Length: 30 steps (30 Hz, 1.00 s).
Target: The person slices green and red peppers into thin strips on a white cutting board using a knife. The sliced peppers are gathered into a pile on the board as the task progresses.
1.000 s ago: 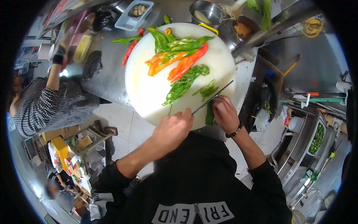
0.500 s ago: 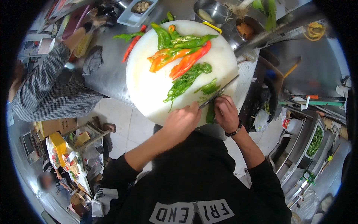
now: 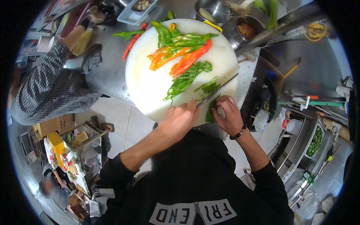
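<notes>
**Left hand slides in beside the blade**

Since the earlier frame our left hand [image 3: 179, 120] has shifted right along the near rim of the cutting board [image 3: 144, 84] and now sits just beside the knife [image 3: 216, 91], its fingers curled down at the board's edge; we cannot tell whether it grips anything beneath. Our right hand [image 3: 228, 115] stays clenched around the knife's handle, and the blade keeps its slant up and to the right. A dark green pepper piece [image 3: 210, 112] lies against the right hand at the blade's heel.

The board is a thick round white slab, smooth and matte, resting on a steel counter [image 3: 107, 71]. Its far half carries long, glossy, tapered peppers: green peppers [image 3: 189, 38], orange peppers [image 3: 165, 56] and a red pepper [image 3: 189, 60]. A wrinkled, flattened green pepper [image 3: 187, 78] lies mid-board. At left, another person's checked sleeve [image 3: 48, 86] reaches over the counter.
</notes>
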Each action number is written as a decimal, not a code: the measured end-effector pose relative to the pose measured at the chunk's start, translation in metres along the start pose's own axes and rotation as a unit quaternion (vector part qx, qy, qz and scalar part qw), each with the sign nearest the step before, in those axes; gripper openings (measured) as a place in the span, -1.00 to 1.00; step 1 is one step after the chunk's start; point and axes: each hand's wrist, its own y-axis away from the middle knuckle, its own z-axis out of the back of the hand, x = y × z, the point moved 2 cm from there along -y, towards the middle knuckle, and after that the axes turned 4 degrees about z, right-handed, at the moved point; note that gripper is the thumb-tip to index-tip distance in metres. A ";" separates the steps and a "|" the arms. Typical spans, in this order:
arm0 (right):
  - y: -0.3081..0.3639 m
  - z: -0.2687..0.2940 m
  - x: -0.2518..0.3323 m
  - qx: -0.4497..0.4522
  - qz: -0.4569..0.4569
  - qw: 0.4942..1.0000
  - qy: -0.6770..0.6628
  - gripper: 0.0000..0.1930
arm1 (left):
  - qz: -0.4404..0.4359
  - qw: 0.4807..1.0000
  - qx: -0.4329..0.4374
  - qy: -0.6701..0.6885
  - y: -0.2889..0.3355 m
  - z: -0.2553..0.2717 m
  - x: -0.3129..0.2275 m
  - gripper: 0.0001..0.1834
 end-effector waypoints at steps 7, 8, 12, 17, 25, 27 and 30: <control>0.012 -0.012 -0.004 -0.005 0.024 1.000 0.003 -0.65 | -0.002 1.000 0.005 -0.021 0.027 -0.013 0.000 -0.76; 0.010 -0.012 -0.002 -0.014 0.023 1.000 0.006 -0.65 | 0.006 1.000 -0.002 -0.026 0.022 -0.019 -0.002 -0.77; 0.015 -0.013 0.000 -0.024 0.030 0.999 0.024 -0.67 | 0.003 1.000 0.007 -0.015 0.008 -0.009 -0.007 -0.76; 0.021 -0.017 0.000 -0.013 0.029 0.999 0.021 -0.69 | -0.005 1.000 0.001 -0.004 0.038 -0.011 -0.002 -0.77; 0.006 -0.018 -0.008 -0.061 0.029 0.998 0.019 -0.69 | 0.019 0.999 -0.044 0.018 0.004 -0.002 0.023 -0.79; -0.012 -0.021 -0.014 -0.096 0.031 0.995 0.023 -0.71 | 0.040 0.997 -0.064 -0.024 0.008 0.011 0.022 -0.77; -0.024 -0.019 -0.013 -0.104 0.031 0.994 0.013 -0.74 | 0.049 0.996 -0.069 -0.012 0.018 0.009 0.015 -0.75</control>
